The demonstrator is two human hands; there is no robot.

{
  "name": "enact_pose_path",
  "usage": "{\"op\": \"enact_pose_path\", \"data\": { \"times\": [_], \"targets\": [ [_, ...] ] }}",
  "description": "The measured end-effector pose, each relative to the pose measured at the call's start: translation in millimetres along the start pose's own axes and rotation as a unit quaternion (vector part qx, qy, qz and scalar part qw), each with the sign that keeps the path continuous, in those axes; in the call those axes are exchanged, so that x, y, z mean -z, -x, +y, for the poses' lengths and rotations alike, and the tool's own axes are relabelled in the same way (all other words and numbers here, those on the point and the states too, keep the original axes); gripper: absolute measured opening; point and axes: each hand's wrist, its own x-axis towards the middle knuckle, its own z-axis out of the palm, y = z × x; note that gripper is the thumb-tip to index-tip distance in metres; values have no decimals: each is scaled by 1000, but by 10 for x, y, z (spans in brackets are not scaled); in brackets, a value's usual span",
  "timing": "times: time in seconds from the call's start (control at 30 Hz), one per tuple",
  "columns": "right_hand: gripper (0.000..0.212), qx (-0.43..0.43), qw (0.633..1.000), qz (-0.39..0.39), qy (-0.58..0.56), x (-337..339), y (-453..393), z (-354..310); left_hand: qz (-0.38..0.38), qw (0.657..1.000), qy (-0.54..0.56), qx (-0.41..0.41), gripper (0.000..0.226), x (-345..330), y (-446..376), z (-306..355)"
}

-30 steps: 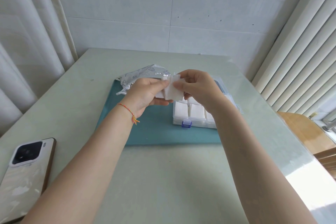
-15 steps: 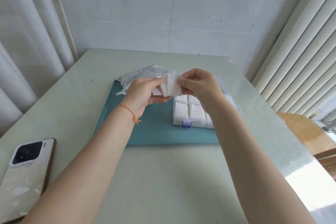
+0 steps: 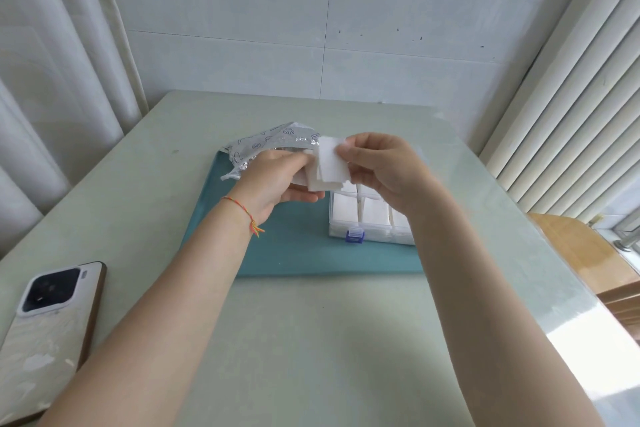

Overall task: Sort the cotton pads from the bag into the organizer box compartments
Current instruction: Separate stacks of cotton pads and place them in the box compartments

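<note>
The thin, soft, near-weightless cotton pads (image 3: 329, 166), pinched by left hand (image 3: 277, 180) and right hand (image 3: 381, 170), are judged best gripped at their edges.

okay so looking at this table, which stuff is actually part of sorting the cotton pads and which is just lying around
Part of the job:
cotton pads, held by left hand and right hand
silver bag
organizer box

Lying about:
phone
teal mat under the box

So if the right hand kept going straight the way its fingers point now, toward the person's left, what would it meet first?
Probably the left hand. The right hand pinches a cotton pad at its edge, and that pad already overlaps the stack the left hand holds. The silver bag lies just beyond; depth is unclear.
</note>
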Motion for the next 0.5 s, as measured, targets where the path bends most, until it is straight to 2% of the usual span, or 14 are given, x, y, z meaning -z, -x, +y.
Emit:
{"op": "enact_pose_path", "data": {
  "times": [0.13,0.37,0.5],
  "targets": [
    [8,-13,998,17,61,-47,5,46,-22,1000,17,-3,24,-1,36,40],
    [8,-10,995,53,84,-76,5,48,-46,999,28,-1,28,2,26,43],
    [11,-3,993,63,100,-100,-4,64,-52,998,6,-25,21,-6,30,2]
  ]
}}
